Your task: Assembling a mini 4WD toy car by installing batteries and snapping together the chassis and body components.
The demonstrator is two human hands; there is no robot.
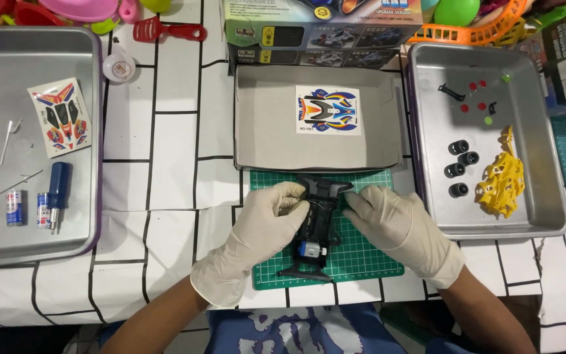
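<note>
Currently both of your gloved hands meet over the black toy car chassis (314,226), which lies on the green cutting mat (361,259) at the near middle of the tabletop (165,183). Your left hand (266,226) is curled around the chassis's left flank, fingers pressed against its far part; your right hand (394,223) comes in from the right with fingertips pinching at the far right corner, palm resting on the mat. Chassis long axis runs near to far, bumper end nearest you, and a small silver motor (310,250) shows seated in the near half. The chassis sits directly between the two hands, both touching it; the left covers more of it. Just beyond the mat is a grey cardboard box tray (263,141) with a sticker sheet (328,110) lying flat in it. To the right, a metal tray (545,196) holds four black wheels (460,167), a yellow parts frame (502,183) and small red and green pieces (476,95). To the left, another metal tray (34,236) holds a blue-handled screwdriver (57,193), two batteries (27,208), a second sticker sheet (61,117) and thin metal axles (8,141).
</note>
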